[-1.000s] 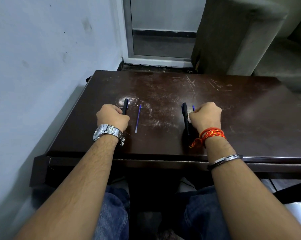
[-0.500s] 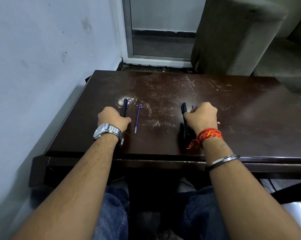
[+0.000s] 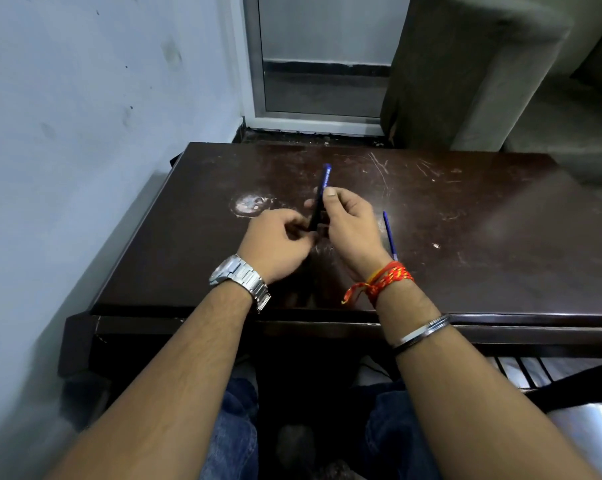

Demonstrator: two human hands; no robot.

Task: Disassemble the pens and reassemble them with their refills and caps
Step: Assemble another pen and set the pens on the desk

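Observation:
A dark pen (image 3: pixel 322 190) with a blue top end stands tilted above the middle of the brown table (image 3: pixel 472 244). My right hand (image 3: pixel 353 225) holds its barrel between thumb and fingers. My left hand (image 3: pixel 278 242) pinches at the pen's lower end, and my fingers hide what sits there. A thin blue refill (image 3: pixel 389 233) lies on the table just right of my right hand. No other pen or cap is in sight.
A pale wall (image 3: pixel 85 133) runs close along the table's left edge. Behind the table are a door frame (image 3: pixel 258 81) and a grey upholstered block (image 3: pixel 465 64). A white scuff (image 3: pixel 249 204) marks the tabletop left of my hands.
Both hands left their spots apart on the table and met in the middle around one raised pen. The left refill and the second pen are no longer visible.

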